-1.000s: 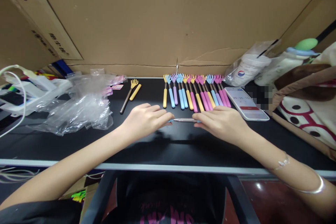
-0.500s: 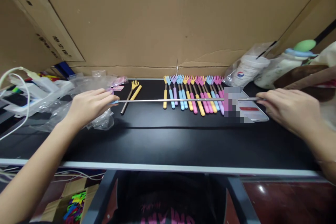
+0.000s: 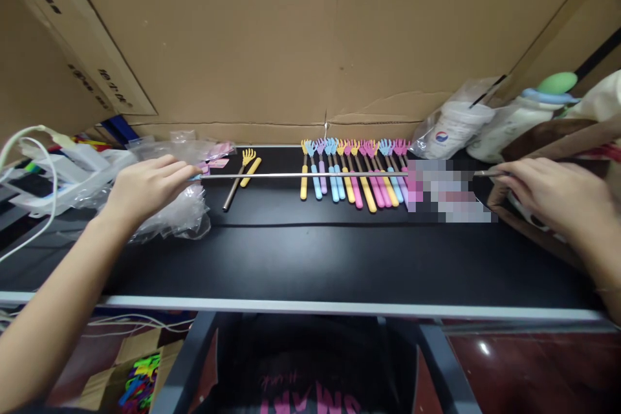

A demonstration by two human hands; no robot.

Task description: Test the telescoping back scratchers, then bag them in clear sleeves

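Note:
A thin metal telescopic rod [image 3: 272, 175] stretches level above the table between my two hands. My left hand [image 3: 148, 186] is closed round its left end, where a bit of light blue shows. My right hand [image 3: 557, 197] grips the thicker tube at the right end. The rod looks like the drawn-out shaft of a back scratcher, though both ends are hidden in my fingers. Beyond it lies a row of small back scratchers [image 3: 334, 184] with yellow, blue, purple and pink handles. Apart from them, on the left, are a yellow-clawed scratcher without its grip [image 3: 235, 186] and a loose yellow handle [image 3: 251, 172].
Crumpled clear plastic bags [image 3: 179, 217] and a white power strip [image 3: 82, 171] occupy the left. At the right stand a white cup [image 3: 458, 129], a bottle [image 3: 514, 126] and a brown-handled bag [image 3: 528, 236]. Cardboard [image 3: 291, 45] walls the back. A blurred patch covers something near the right hand.
My hands have drawn farther apart and shifted slightly away from me, lengthening the visible rod. The rod's shadow on the table has moved back a little.

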